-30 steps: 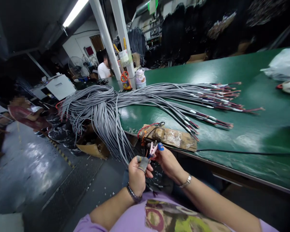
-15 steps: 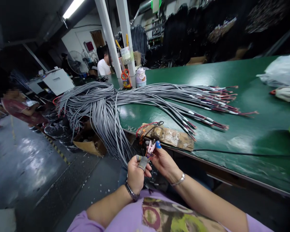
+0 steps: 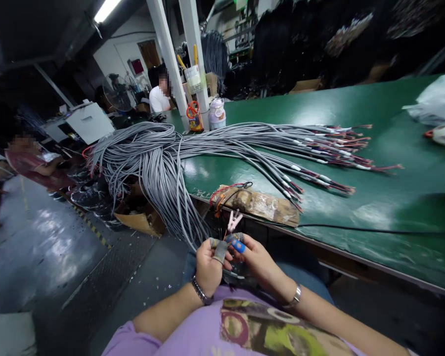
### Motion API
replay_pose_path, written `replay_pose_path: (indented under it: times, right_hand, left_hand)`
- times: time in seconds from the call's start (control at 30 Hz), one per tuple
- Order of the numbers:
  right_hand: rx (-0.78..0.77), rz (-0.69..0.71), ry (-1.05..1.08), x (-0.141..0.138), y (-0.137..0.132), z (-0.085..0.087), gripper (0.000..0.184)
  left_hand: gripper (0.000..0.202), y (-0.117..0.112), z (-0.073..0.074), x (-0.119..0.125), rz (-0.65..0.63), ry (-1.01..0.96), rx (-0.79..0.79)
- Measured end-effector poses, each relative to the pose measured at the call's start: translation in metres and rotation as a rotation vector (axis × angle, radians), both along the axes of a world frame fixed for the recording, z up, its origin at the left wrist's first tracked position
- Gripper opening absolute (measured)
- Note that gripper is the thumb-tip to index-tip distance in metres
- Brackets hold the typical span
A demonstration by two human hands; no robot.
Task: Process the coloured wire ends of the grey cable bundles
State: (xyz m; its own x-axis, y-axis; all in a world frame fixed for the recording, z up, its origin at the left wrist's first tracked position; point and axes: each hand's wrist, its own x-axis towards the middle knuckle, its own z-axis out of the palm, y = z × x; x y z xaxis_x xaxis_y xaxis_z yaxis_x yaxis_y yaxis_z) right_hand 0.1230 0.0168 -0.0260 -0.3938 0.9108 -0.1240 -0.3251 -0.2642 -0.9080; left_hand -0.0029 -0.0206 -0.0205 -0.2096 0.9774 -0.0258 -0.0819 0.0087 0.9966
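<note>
My left hand is closed in a pinch, with grey wrapping on its thumb and finger. Thin wires, one of them orange, rise from between the fingertips. My right hand meets it there, fingers pressed together on the same wires; its thumb wears a blue cover and a fingertip has grey wrapping. The wire ends are mostly hidden by the fingers. Just beyond the fingertips, a pale pink clip stands at the table edge, apart from both hands. Behind it lies a taped wooden block with red and black leads.
A large bundle of grey cables drapes across the green table and over its left edge. A purple-lidded bottle and orange-handled scissors stand by the posts. A cardboard box sits below. Two people are at left.
My right hand has come down from the pink clip to the left hand's fingertips, its fingers now closing on the wires. The left hand has hardly moved.
</note>
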Motion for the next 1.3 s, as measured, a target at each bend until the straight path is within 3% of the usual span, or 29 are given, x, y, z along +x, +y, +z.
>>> replay_pose_path:
  times: [0.17, 0.33, 0.4, 0.63, 0.83, 1.1, 1.3]
  right_hand:
    - [0.085, -0.038, -0.100, -0.001, 0.004, 0.006, 0.034]
    - [0.172, 0.218, -0.158, 0.012, 0.019, 0.013, 0.035]
    - [0.213, 0.267, -0.196, 0.014, 0.023, 0.015, 0.035]
    - [0.153, 0.091, -0.189, 0.008, 0.022, 0.011, 0.035]
    - [0.107, -0.001, -0.171, 0.007, 0.017, 0.009, 0.036]
    - [0.140, 0.026, -0.157, 0.010, 0.016, 0.006, 0.035]
    - [0.044, 0.037, -0.088, 0.011, 0.016, 0.009, 0.037]
  left_hand:
    - [0.031, 0.000, -0.001, -0.002, -0.076, 0.103, 0.006]
    - [0.033, 0.005, 0.001, -0.007, -0.300, 0.103, -0.104]
    - [0.032, 0.006, 0.002, -0.008, -0.331, 0.071, -0.119]
    - [0.028, 0.003, -0.003, 0.000, -0.126, -0.119, -0.119]
    - [0.025, 0.002, -0.001, 0.003, -0.054, -0.174, -0.131]
    - [0.024, 0.002, 0.002, 0.001, -0.016, -0.181, -0.117]
    - [0.024, 0.003, 0.003, -0.002, 0.024, -0.134, -0.123]
